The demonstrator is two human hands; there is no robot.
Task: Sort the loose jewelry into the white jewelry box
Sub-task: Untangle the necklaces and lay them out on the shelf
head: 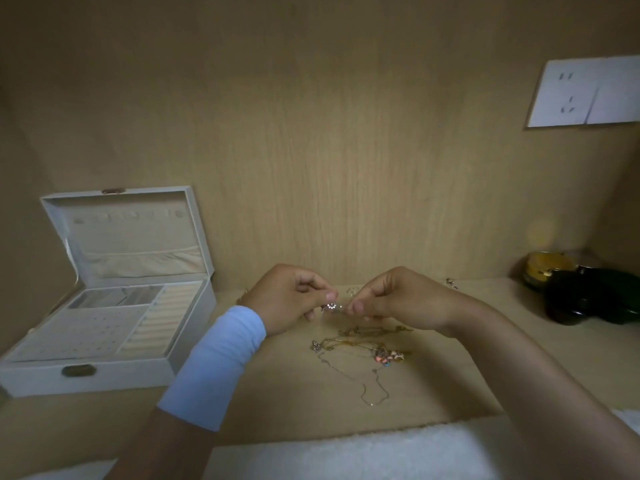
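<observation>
Head view: the left hand [289, 296] and right hand [398, 299] both pinch one small sparkly jewelry piece [331, 306] above the wooden shelf [450, 375]. Tangled necklaces [360, 351] lie under them. The white jewelry box [104, 306] sits open, far left.

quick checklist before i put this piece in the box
1. Is the box open: ok, its lid stands up.
2. Grip on the piece: ok, the left hand and right hand both pinch it.
3. Is the piece free of the chains below: cannot tell, too fine.
4. Kind of piece, so which slot: cannot tell, too small.
5. Are the ring rolls uncovered: ok.
</observation>
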